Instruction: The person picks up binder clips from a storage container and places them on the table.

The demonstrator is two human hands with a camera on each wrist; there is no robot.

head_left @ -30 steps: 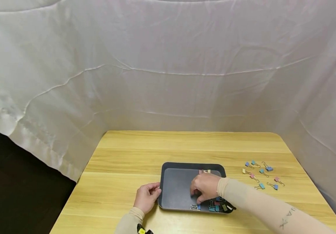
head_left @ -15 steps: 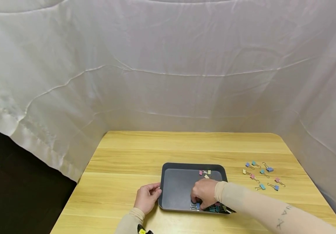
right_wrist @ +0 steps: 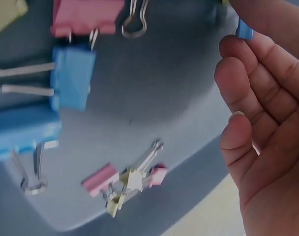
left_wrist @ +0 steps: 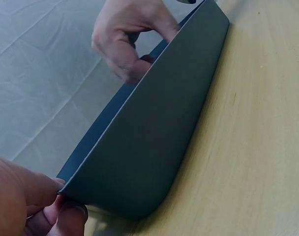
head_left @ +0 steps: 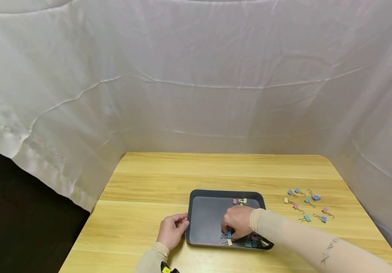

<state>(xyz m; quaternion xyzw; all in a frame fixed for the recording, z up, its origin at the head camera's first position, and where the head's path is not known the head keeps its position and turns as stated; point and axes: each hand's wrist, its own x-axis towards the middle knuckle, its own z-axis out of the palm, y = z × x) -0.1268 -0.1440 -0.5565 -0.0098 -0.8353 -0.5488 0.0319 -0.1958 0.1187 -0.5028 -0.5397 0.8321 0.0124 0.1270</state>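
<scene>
My left hand (head_left: 171,231) pinches the rim at the left end of a dark grey tray (head_left: 202,216); the left wrist view shows thumb and fingers at its corner. My right hand (head_left: 238,221) is inside the tray near its front wall. Between its thumb and fingers it pinches a blue binder clip (right_wrist: 245,30), mostly hidden by them in the right wrist view. Close to those fingertips a yellow binder clip (head_left: 229,242) lies by the front wall. More clips, among them a pink one (head_left: 235,201), sit by the back wall.
Several coloured binder clips, such as a blue one (head_left: 316,198) and a pink one (head_left: 325,211), lie scattered on the wooden table (head_left: 141,189) right of the tray. Teal and dark clips crowd the tray's front right corner. A pale curtain (head_left: 196,113) encloses the table's back and sides.
My right fingers and the blue clip have shifted slightly back from the tray's front wall, and the yellow clip now shows below them. My left hand stays at the rim.
</scene>
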